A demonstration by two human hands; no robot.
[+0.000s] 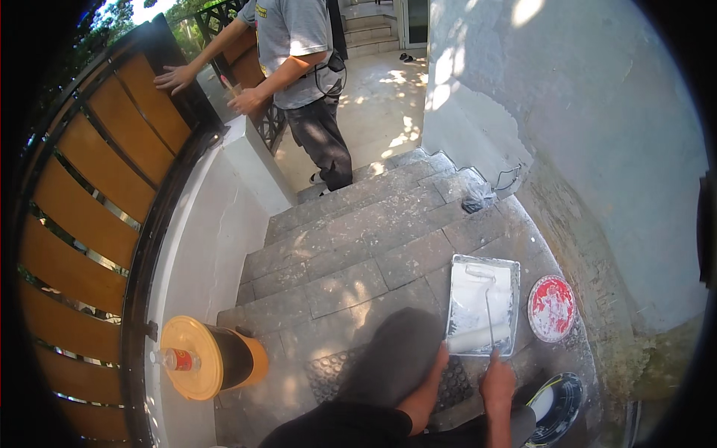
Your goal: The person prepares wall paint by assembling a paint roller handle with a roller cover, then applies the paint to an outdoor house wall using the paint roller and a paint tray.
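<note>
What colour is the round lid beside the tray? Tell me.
The lid is red with white patches, best in the head view.

You're outdoors, on a stairway (336, 293) that looks like the entrance to a house. Beyond its left edge stand a low white wall (205, 224) and a brown slatted fence (82, 216), with trees (183, 10) behind; a patchy rendered wall (605, 119) lines its right edge. Past the top edge you have paving (388, 89), more steps (369, 33) and a door (417, 22). Sunlight dapples everything; a paint tray (449, 310) near the right edge shows painting work.
</note>
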